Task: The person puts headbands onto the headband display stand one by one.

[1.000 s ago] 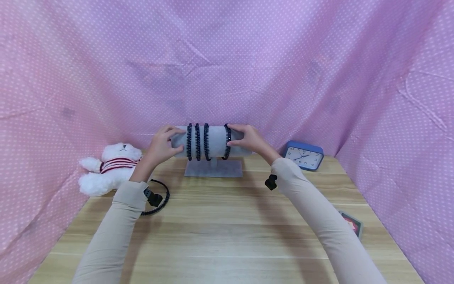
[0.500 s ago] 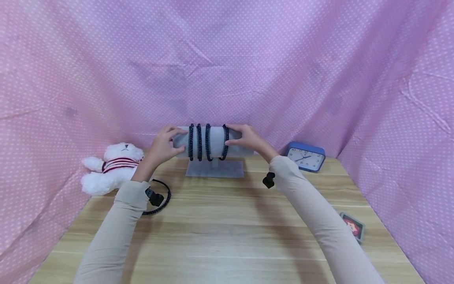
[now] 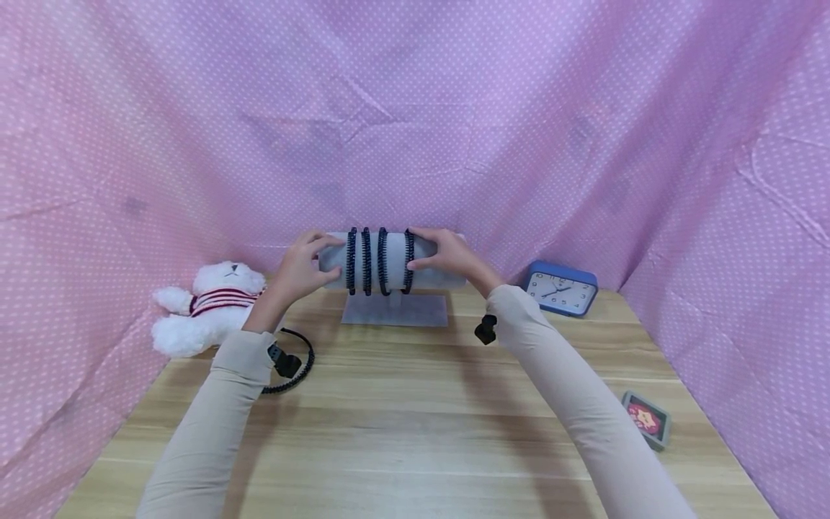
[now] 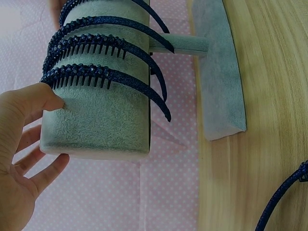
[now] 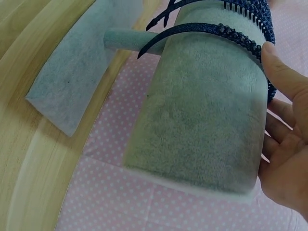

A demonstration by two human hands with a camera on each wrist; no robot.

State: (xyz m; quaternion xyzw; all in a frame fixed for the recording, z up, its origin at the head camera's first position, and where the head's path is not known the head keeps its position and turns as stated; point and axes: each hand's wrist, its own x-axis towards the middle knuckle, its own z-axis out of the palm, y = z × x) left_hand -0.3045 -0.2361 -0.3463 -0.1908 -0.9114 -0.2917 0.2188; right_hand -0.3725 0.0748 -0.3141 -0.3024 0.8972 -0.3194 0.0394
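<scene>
A grey plush headband stand [image 3: 395, 311] holds a horizontal roll on a short post above a flat base. Several dark, beaded headbands with comb teeth hang around the roll; two sit close together at the left, one near the middle. My left hand [image 3: 300, 268] holds the roll's left end, its thumb in front beside the outermost headband [image 4: 91, 72] and its other fingers behind and below. My right hand [image 3: 452, 254] grips the rightmost headband [image 5: 197, 29] at its edge, thumb in front and index finger over the top, other fingers behind the roll.
Another dark headband [image 3: 308, 366] lies on the wooden table by the left wrist. A white teddy bear [image 3: 223, 299] in a striped top sits at the left. A blue clock [image 3: 561, 288] stands back right, a small framed picture [image 3: 647, 420] front right. A pink dotted curtain [image 3: 415, 144] encloses the table.
The right hand has moved slightly left, and the rightmost headband has slid left along the roll toward the others. The left hand stays at the roll's end. The head view has shifted slightly.
</scene>
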